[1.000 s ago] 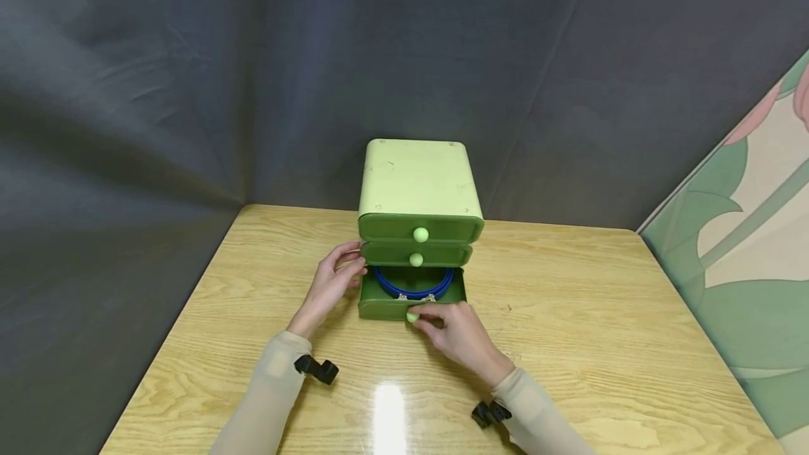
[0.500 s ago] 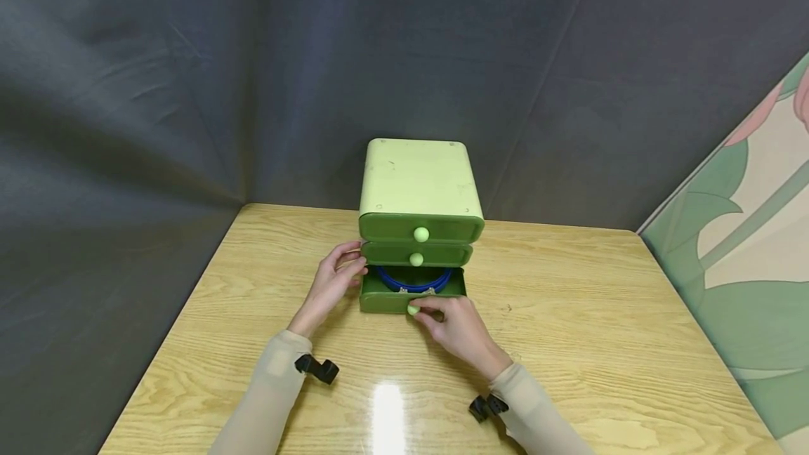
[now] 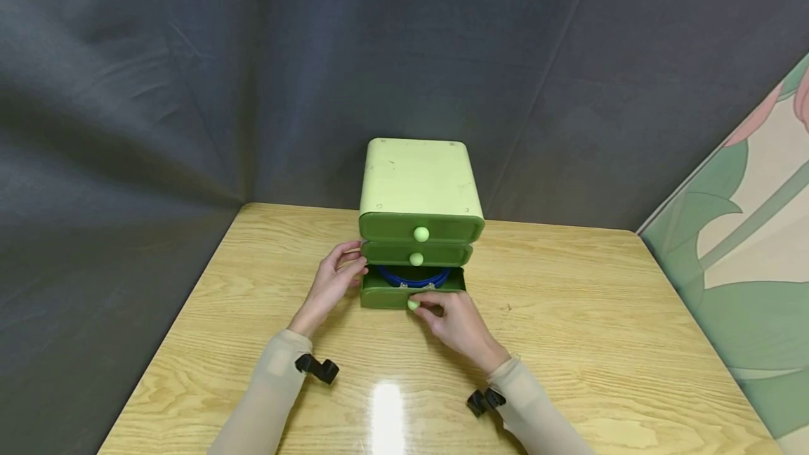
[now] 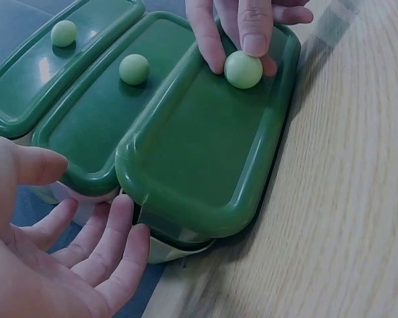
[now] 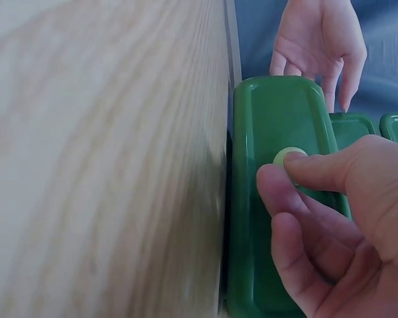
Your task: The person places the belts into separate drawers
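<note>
A small cabinet [image 3: 418, 174] has a pale green shell and three dark green drawers with round pale knobs. Its bottom drawer [image 3: 382, 298] stands partly pulled out, and the upper two are in. My right hand [image 3: 460, 321] pinches the bottom drawer's knob [image 4: 243, 70] between thumb and fingers. Inside that drawer lies a blue looped cord [image 3: 413, 282] with metal fittings at its front; its back part is hidden under the drawer above. My left hand [image 3: 330, 286] is at the cabinet's left side, fingertips against it by the lower drawers, fingers mostly straight.
The cabinet stands on a wood-grain table [image 3: 569, 328] near its back edge. A dark curtain [image 3: 404, 48] hangs behind and to the left. At right is a panel with a leaf and flower pattern [image 3: 752, 230]. Each wrist wears a black camera mount [image 3: 319, 368].
The bottom drawer has slid inward, away from me, with my right hand on its knob, so less of the blue cord shows. My left hand has stayed in place.
</note>
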A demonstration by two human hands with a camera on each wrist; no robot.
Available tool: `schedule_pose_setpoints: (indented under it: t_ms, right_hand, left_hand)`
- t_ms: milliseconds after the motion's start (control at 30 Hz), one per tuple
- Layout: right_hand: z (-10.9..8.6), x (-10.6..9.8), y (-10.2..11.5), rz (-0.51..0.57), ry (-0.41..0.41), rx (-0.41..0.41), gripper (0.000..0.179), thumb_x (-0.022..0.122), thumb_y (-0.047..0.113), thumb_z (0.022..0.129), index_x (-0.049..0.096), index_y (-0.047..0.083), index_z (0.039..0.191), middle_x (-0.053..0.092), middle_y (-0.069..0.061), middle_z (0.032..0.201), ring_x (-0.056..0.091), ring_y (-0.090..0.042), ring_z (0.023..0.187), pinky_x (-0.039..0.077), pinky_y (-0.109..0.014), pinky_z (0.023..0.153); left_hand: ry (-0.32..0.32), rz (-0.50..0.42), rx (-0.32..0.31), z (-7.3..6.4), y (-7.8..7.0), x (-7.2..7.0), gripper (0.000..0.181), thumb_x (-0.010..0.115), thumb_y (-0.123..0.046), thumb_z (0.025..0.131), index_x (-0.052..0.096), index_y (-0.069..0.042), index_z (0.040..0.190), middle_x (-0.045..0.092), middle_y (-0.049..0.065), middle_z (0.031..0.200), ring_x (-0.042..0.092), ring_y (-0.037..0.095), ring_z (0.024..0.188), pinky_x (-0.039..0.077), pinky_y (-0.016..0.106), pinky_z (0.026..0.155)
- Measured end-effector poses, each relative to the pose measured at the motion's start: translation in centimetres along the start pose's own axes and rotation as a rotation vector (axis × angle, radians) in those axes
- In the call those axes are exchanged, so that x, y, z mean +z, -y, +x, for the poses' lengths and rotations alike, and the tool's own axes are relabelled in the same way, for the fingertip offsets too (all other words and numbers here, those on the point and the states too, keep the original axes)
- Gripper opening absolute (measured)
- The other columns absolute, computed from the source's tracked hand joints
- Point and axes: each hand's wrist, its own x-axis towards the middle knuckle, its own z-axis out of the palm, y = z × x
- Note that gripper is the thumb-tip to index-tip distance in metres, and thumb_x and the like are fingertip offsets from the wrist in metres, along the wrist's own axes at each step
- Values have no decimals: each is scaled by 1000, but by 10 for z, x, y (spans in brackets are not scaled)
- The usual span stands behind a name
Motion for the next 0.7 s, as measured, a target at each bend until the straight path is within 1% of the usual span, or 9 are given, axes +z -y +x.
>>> schedule_pose_setpoints:
  t_ms: [67, 267, 433, 533, 700]
  right_hand:
    - [1, 0, 0, 5, 4, 5, 18, 78, 13, 99, 84, 14, 116, 83, -4, 111, 50, 4, 53, 42, -18, 48]
    - [5, 0, -2, 14, 5, 20, 19, 78, 12, 99, 84, 14, 116, 83, -4, 110, 43, 5, 48, 37, -17, 45]
    - [7, 1, -4, 1, -18, 24, 18, 79, 13, 98, 84, 16, 115, 84, -1, 107, 44, 4, 50, 35, -17, 46]
    - [9, 2, -4, 0, -29, 20, 18, 79, 13, 98, 85, 16, 114, 84, -1, 105, 48, 3, 53, 38, -17, 47]
    - [11, 2, -5, 19, -49, 19, 18, 80, 10, 97, 84, 15, 114, 84, -2, 102, 59, 3, 62, 48, -18, 54]
  left_hand:
    - [0, 3, 4, -1, 0, 0, 48, 58, -17, 110, 49, -6, 155, 59, 23, 144, 70, 29, 116, 59, 49, 100]
    - [5, 1, 1, 0, 0, -1, 48, 58, -17, 110, 49, -7, 156, 59, 23, 144, 71, 26, 115, 58, 49, 101]
    - [8, -5, -7, 1, 1, -2, 48, 58, -18, 110, 48, -9, 156, 59, 22, 144, 70, 28, 117, 58, 50, 101]
    - [10, 0, -7, 0, 0, -1, 48, 58, -18, 110, 48, -8, 156, 59, 23, 145, 69, 30, 119, 58, 49, 101]
    - [15, 7, -5, -1, 0, -1, 49, 58, -19, 110, 48, -7, 157, 58, 23, 146, 69, 31, 120, 59, 49, 100]
